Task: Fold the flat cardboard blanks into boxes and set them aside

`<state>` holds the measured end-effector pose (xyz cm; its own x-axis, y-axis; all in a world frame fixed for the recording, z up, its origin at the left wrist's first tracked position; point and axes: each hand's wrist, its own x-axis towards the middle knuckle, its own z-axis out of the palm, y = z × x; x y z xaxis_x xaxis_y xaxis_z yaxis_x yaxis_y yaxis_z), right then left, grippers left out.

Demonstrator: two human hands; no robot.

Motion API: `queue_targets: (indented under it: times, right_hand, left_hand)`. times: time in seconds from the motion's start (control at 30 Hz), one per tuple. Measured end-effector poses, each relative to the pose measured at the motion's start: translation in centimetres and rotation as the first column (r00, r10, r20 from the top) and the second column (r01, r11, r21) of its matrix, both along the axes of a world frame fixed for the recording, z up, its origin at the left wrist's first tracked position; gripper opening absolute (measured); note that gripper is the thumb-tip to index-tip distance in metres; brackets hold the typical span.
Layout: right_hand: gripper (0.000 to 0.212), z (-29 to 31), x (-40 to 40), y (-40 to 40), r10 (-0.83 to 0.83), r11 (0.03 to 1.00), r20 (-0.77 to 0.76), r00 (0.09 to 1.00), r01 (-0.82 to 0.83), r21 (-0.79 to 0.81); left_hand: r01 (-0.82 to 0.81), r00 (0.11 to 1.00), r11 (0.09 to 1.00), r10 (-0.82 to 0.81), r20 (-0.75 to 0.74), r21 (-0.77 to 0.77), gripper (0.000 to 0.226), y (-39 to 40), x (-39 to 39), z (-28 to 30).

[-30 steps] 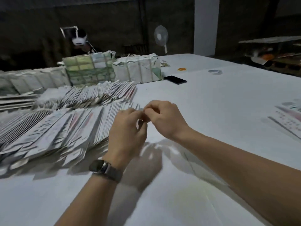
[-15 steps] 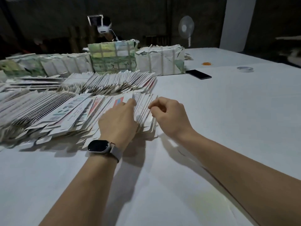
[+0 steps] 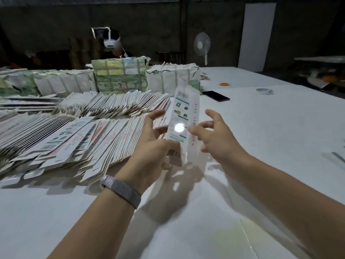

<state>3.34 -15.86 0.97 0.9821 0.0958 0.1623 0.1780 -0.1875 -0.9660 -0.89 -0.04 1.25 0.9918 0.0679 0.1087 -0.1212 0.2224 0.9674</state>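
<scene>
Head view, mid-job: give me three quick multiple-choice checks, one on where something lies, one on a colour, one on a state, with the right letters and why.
1. Where does the black phone lie on the white table?
A. Right of the paper-wrapped strapped bundles
B. On top of the fanned rows of flat cardboard blanks
C. Under the left hand

2. What colour is the mesh wristband on the left wrist?
A. Red
B. Silver-grey
C. Green

3. What state is the printed white cardboard blank in?
A. Lying flat in the row
B. Held up off the table between both hands
C. Folded and set aside

Answers: 1 A, the phone sits on bare table just right of the bundles. 2 B, the band shows metallic grey. 3 B, the left hand grips its lower part while the right hand reaches its edge with spread fingers.
</scene>
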Motion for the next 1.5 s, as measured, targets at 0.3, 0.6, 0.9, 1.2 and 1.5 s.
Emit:
queue_targets:
  times: [0.3,0.6,0.9,1.2,1.5]
  right_hand:
    - [0.079,-2.8,-1.0,-1.7,0.036,0.975,-0.004,0.999,-0.034,0.218]
    - [0.070,-3.0,-1.6,-2.0,0.076,0.983,0.062,0.995,-0.085,0.163]
    - [0.032,-3.0,-2.1,-2.2,0.122,0.986,0.064,0.990,-0.129,0.108]
    - [0.057,-3.1,-2.5,-1.7,0.137,0.965,0.027,0.990,-0.139,0.221]
    - [0.067,-2.8,-3.2,-1.5,0.155,0.952,0.039,0.987,-0.160,0.260]
  left_hand:
    - [0.199,0.979,0.972,-0.190,-0.078,0.129,0.081,-1.6,0.1,-2.0]
    - [0.202,0.976,0.964,-0.184,-0.113,0.173,0.030,-2.8,-0.5,-2.1]
    - [0.189,0.979,0.979,-0.181,-0.092,0.079,0.057,-3.4,-0.7,-2.4]
    - [0.200,0.979,0.980,-0.199,-0.039,0.004,0.058,-3.4,-0.4,-2.7]
    - [0.157,0.987,0.988,-0.157,-0.017,-0.008,0.073,-3.7,-0.6,-2.6]
